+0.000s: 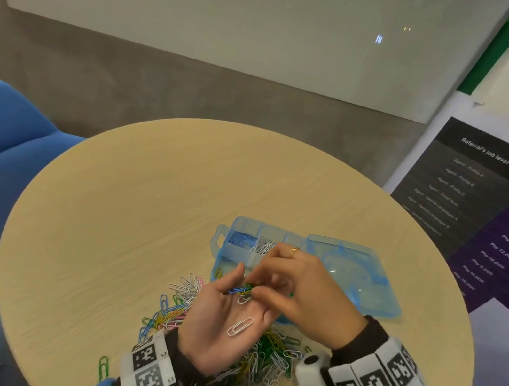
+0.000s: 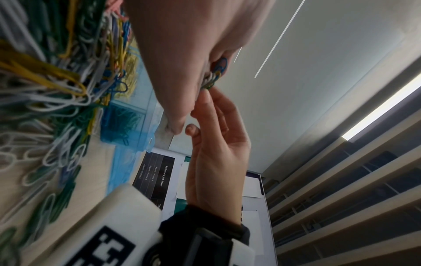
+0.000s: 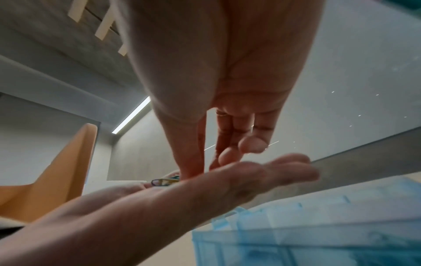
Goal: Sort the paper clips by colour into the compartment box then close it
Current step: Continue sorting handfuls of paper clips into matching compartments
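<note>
Left hand: palm up, fingers relaxed, serving as a tray above the loose paper clips heaped on the worktop; one white clip lying on the palm. Right hand: grip pinching a small mixed cluster at the left fingertips, apparently to separate colours. Compartment box: open just beyond, lid laid flat; blue and white clips in separate far compartments.
</note>
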`<state>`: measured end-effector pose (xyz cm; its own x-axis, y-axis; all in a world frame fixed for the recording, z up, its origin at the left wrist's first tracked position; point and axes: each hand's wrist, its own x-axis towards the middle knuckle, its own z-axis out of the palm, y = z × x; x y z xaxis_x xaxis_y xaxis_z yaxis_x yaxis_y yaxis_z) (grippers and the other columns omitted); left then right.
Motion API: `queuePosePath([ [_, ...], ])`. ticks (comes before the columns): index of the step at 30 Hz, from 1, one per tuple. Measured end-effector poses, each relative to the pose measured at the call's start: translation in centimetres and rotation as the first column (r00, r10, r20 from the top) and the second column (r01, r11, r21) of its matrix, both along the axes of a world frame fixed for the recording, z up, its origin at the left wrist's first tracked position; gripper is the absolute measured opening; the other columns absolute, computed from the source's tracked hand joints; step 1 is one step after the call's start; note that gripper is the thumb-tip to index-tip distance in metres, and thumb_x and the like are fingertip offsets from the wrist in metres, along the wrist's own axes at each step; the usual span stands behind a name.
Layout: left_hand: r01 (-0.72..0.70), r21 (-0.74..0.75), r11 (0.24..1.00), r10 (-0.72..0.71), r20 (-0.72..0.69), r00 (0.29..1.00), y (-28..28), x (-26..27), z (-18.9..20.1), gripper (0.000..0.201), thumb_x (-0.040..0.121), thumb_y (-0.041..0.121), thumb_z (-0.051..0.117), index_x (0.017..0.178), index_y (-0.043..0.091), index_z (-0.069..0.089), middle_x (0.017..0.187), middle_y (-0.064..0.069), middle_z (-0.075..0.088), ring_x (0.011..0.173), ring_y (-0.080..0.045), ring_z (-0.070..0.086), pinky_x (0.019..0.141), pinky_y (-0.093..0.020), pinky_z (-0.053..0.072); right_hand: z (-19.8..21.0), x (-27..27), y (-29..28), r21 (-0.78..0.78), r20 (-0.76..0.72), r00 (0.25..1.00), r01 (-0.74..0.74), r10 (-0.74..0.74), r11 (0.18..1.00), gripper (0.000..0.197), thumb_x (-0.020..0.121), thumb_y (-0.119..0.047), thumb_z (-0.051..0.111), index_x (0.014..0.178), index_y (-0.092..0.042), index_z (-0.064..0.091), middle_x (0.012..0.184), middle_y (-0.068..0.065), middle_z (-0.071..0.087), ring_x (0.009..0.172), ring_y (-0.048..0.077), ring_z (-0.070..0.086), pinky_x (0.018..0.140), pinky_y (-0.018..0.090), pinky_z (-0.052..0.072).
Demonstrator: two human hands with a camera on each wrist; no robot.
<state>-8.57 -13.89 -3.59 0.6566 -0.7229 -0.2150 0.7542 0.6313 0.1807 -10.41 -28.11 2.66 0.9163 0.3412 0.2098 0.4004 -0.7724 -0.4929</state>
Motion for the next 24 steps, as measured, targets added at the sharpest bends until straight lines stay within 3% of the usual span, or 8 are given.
queuePosePath([
  [2,0.006,-0.086,0.996,-0.007,-0.019,1.000,0.0,0.1,-0.3,0.033,0.102,0.029,0.040,0.111,0.000,0.053,0.118,-0.015,0.053,0.115,-0.022,0.054,0.091,-0.031,0.051,-0.1,0.4,0.3,-0.031,0.002,1.000,-0.013,0.013,0.999,0.004,0.084,-0.021,0.070,0.088,-0.022,0.068,0.088,-0.010,0.054,0.082,-0.002,0.051,0.073,0.010,0.037],
  [5,0.010,-0.170,0.985,-0.014,-0.023,1.000,0.1,0.1,-0.5,0.039,0.104,0.024,0.039,0.108,-0.011,0.057,0.116,-0.023,0.057,0.101,-0.034,0.063,0.081,-0.042,0.055,-0.1,0.7,-0.1,-0.051,0.020,1.000,0.006,-0.005,0.999,0.005,0.085,-0.020,0.068,0.084,-0.020,0.063,0.083,-0.014,0.052,0.079,0.000,0.050,0.070,0.011,0.035],
  [9,0.008,-0.096,0.995,-0.009,-0.013,1.000,0.2,0.4,-0.7,0.047,0.102,0.021,0.041,0.130,-0.016,0.051,0.139,-0.030,0.049,0.129,-0.040,0.051,0.115,-0.046,0.034,0.4,0.3,-1.2,-0.040,0.049,0.997,0.066,-0.065,0.997,0.004,0.088,-0.016,0.066,0.086,-0.017,0.063,0.078,-0.013,0.059,0.074,0.004,0.053,0.066,0.010,0.037],
  [14,0.001,-0.080,0.997,-0.001,0.002,1.000,0.1,0.6,-0.5,0.056,0.094,0.028,0.040,0.133,-0.011,0.049,0.137,-0.030,0.052,0.130,-0.042,0.048,0.099,-0.057,0.039,0.4,0.1,-3.2,-0.016,0.121,0.964,0.239,-0.235,0.971,0.015,0.089,-0.015,0.066,0.084,-0.027,0.058,0.074,-0.010,0.060,0.068,0.008,0.056,0.062,0.011,0.038],
  [17,-0.014,-0.008,1.000,0.014,0.025,1.000,0.2,0.5,-0.3,0.056,0.096,0.030,0.038,0.138,-0.007,0.046,0.139,-0.027,0.052,0.133,-0.039,0.047,0.103,-0.054,0.038,0.2,0.1,-3.4,-0.056,0.176,0.943,0.297,-0.283,0.953,0.005,0.089,-0.025,0.067,0.087,-0.027,0.063,0.082,-0.011,0.053,0.074,0.003,0.051,0.067,0.011,0.037],
  [20,-0.027,0.030,0.999,0.026,0.011,1.000,0.0,0.2,-0.3,0.054,0.098,0.030,0.038,0.133,-0.011,0.050,0.136,-0.026,0.054,0.131,-0.036,0.050,0.115,-0.041,0.034,0.1,0.0,-2.0,-0.033,0.078,0.987,0.144,-0.141,0.989,0.005,0.085,-0.028,0.070,0.088,-0.025,0.071,0.084,-0.009,0.053,0.078,0.001,0.052,0.069,0.013,0.039],
  [21,-0.021,0.034,0.999,0.022,-0.005,1.000,0.0,0.1,-0.2,0.052,0.098,0.029,0.040,0.127,-0.012,0.054,0.129,-0.023,0.058,0.126,-0.031,0.052,0.112,-0.034,0.036,0.1,0.0,-1.3,-0.012,0.029,0.997,0.076,-0.076,0.997,0.006,0.084,-0.027,0.072,0.090,-0.024,0.072,0.086,-0.008,0.055,0.081,0.002,0.054,0.071,0.015,0.042],
  [24,0.000,0.008,1.000,0.001,-0.066,0.998,0.0,0.1,0.2,0.031,0.094,0.026,0.050,0.104,-0.003,0.056,0.096,-0.009,0.052,0.095,-0.017,0.053,0.080,-0.020,0.039,-0.3,0.2,-0.1,0.016,-0.016,1.000,-0.025,0.025,1.000,0.010,0.083,-0.022,0.074,0.092,-0.024,0.074,0.089,-0.008,0.057,0.082,0.005,0.057,0.074,0.021,0.047],
])
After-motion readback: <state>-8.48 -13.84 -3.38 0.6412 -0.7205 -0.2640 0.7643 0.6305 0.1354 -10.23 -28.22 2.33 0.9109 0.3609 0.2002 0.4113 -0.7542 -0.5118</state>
